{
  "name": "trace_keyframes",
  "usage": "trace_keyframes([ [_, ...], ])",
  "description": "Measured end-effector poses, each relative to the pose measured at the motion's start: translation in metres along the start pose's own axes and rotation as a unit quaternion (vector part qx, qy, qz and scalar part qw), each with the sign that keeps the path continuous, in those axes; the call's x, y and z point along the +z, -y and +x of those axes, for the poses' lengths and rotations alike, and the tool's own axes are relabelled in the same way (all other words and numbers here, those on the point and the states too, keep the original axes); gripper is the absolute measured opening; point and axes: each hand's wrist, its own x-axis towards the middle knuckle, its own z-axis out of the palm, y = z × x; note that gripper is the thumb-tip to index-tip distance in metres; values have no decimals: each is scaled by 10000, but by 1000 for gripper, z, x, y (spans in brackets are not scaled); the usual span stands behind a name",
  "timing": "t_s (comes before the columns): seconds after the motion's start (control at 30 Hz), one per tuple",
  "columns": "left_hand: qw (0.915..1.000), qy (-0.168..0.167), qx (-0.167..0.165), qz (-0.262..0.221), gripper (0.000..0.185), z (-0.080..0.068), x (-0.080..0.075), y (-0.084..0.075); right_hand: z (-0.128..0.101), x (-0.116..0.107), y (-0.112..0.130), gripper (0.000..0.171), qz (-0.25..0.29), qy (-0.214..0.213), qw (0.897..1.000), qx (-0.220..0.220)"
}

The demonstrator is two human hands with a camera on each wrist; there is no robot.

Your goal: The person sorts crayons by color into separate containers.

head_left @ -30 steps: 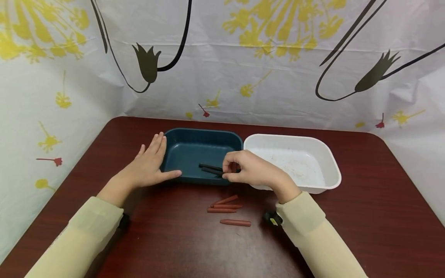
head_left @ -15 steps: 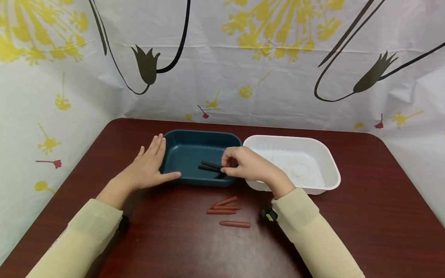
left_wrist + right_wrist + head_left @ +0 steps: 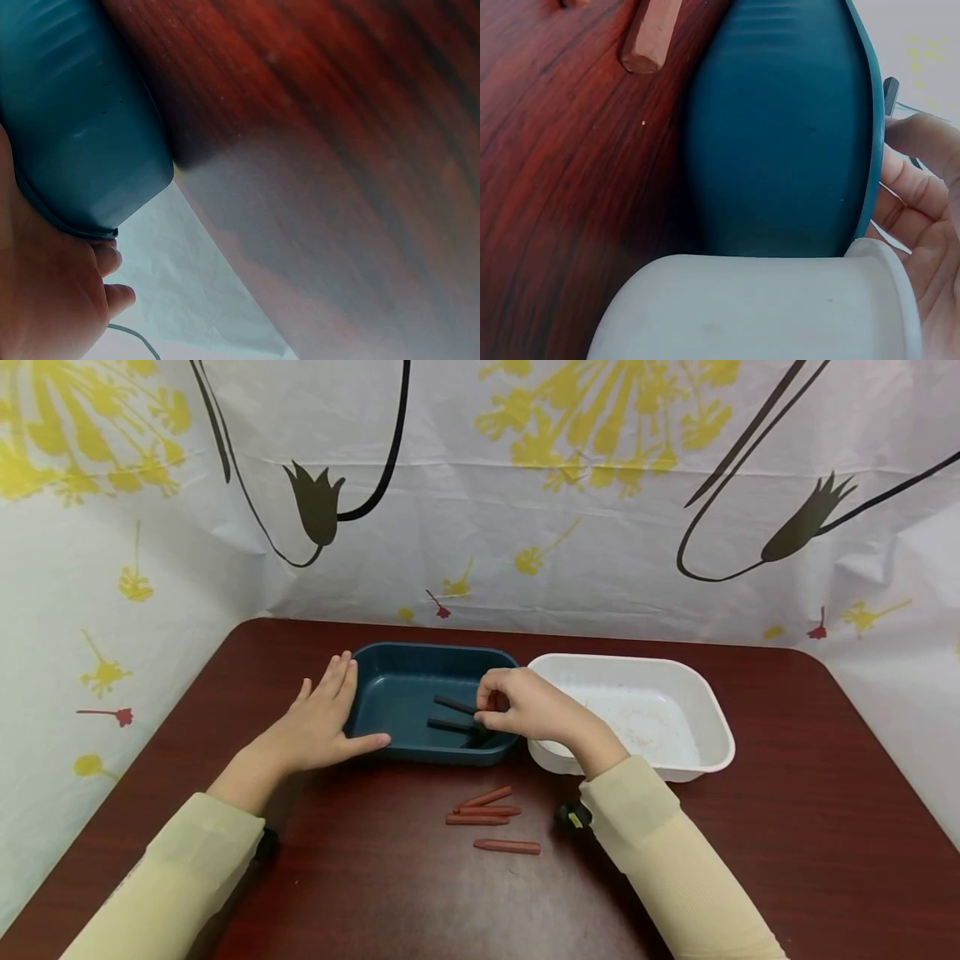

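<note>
My right hand (image 3: 525,703) is over the right end of a dark teal tray (image 3: 431,752), thumb and fingers pinching a black crayon (image 3: 452,702). In the right wrist view the tip of that black crayon (image 3: 891,91) pokes up past the tray's rim. A second black crayon (image 3: 448,724) lies lower in the tray, its right end near my fingers, with more dark pieces beside it partly hidden. My left hand (image 3: 311,727) rests on the tray's left end, fingers straight along the outer side and thumb over the near rim. In the left wrist view the left hand (image 3: 52,292) touches the rim.
A white tray (image 3: 708,714) with specks on its floor stands against the teal one's right side. Several reddish-brown crayons (image 3: 477,819) lie on the dark red wooden table (image 3: 360,877) in front. A patterned sheet (image 3: 450,527) hangs behind the table.
The right hand has risen slightly away from the body with one black crayon, which has spread apart from the other. The left hand has stayed at the tray's left end.
</note>
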Motion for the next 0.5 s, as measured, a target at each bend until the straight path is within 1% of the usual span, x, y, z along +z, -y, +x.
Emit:
trace_keyframes([
  [0.33, 10000, -15, -22, 2, 119, 0, 1, 1, 6, -4, -2, 6, -91, -95, 9999, 90],
  [0.5, 10000, -30, -8, -1, 118, -1, 1, 1, 9, -3, -4, 7, -222, -153, 9994, 226],
])
